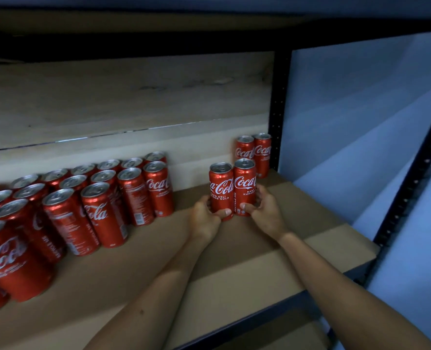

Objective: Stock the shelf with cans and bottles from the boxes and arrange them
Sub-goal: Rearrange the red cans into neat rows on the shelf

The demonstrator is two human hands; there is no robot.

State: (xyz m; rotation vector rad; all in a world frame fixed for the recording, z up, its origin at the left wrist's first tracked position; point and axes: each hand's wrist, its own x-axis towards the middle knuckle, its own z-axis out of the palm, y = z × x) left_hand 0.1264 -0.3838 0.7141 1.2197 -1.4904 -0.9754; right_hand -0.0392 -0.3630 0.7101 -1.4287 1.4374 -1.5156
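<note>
Both hands reach in over the brown shelf board (234,269), each curled round the lower part of one upright red can. Left hand (205,218) grips the left can (220,188), its thumb across the front near the base; right hand (263,210) grips the right can (244,184) the same way, fingers wrapped behind it. These two cans stand side by side, touching, toward the right end of the shelf; whether their bases rest on the board is hidden by the hands. Just behind them, in the far right corner against the black post (276,109), stand two more cans (253,150), also touching each other. Well apart to the left, a large block of cans (88,205) stands in rows that run from the near left edge toward the far wall (133,145). Beyond the post on the right is a pale blue wall (348,117).
</note>
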